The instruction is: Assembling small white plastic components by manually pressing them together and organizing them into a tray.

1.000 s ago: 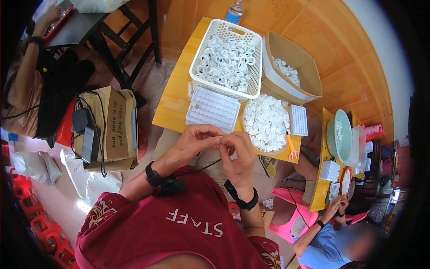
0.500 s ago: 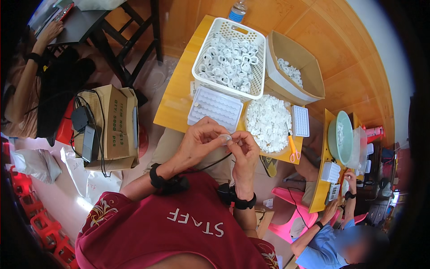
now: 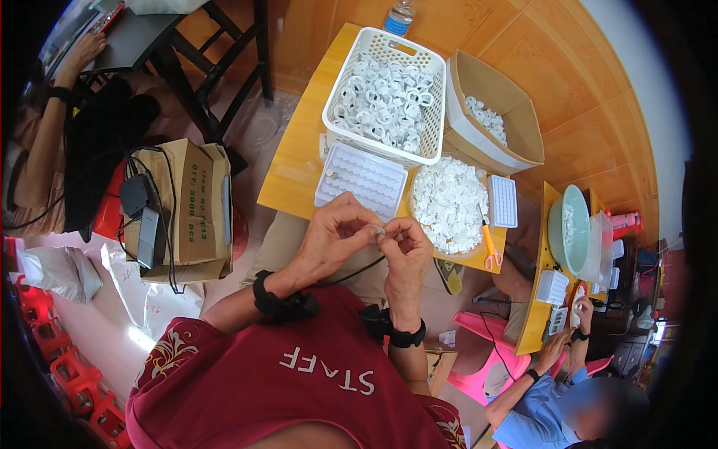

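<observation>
Just off the front edge of the yellow table point(image 3: 288, 176), my two hands meet fingertip to fingertip. Thumb and fingers of my left hand point(image 3: 333, 233) pinch a small whitish plastic piece point(image 3: 378, 230). My right hand point(image 3: 406, 251) closes on its other side; the fingers cover much of it, so its exact shape is hidden. Right beyond my hands lies a white tray point(image 3: 363, 179) with rows of small pockets. Farther back stands a white perforated basket point(image 3: 334, 135) heaped with white rings point(image 3: 385, 105). A round container point(image 3: 413, 217) of small white pieces point(image 3: 449, 202) sits to the right.
Orange-handled scissors point(image 3: 490, 251) lie at the table's right, near another pocketed tray point(image 3: 503, 202). An open cardboard box point(image 3: 523, 112) and a bottle point(image 3: 399, 16) stand behind. A boxed pile of cables point(image 3: 198, 217) is at left. People work on both sides, one in blue point(image 3: 535, 411).
My hands stay together with the small piece between them; the fingers shift only slightly. At the right, the co-worker's far hand has moved a little.
</observation>
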Tool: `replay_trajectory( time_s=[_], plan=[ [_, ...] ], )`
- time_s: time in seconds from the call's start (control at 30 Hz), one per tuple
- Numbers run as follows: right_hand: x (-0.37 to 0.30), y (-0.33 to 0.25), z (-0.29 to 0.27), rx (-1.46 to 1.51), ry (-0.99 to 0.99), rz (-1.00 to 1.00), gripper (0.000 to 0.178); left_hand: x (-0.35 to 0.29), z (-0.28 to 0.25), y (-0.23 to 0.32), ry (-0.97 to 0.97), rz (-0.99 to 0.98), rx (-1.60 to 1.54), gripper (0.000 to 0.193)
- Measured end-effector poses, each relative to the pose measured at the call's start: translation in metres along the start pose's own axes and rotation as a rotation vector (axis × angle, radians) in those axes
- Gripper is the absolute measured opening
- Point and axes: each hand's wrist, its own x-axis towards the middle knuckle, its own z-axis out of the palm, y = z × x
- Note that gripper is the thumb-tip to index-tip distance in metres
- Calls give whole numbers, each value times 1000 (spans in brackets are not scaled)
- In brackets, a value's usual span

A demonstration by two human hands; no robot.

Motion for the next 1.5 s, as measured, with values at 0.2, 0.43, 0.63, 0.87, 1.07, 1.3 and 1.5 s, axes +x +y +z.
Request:
replay_trajectory(
  time_s=[0.2,0.43,0.63,0.87,1.07,1.3,1.5],
  plan=[
    [2,3,-7,-9,69,-23,13,8,-5,18,-115,-136,-63,16],
    [0,-10,-13,-191,67,5,11,8,-6,19,-173,99,266,26],
    [-4,-5,-16,-324,94,16,8,9,-4,24,-242,334,722,25],
    [-7,-5,-17,-351,109,36,9,6,0,18,-264,484,891,22],
    [-2,-5,-17,-331,90,83,10,12,-6,7,-288,466,930,25],
    [-3,-8,-10,-232,134,-60,11,14,-7,7,-154,36,187,15],
    [-8,-15,-7,-492,149,-285,11,10,2,20,-112,-301,-289,14]
  ],
)
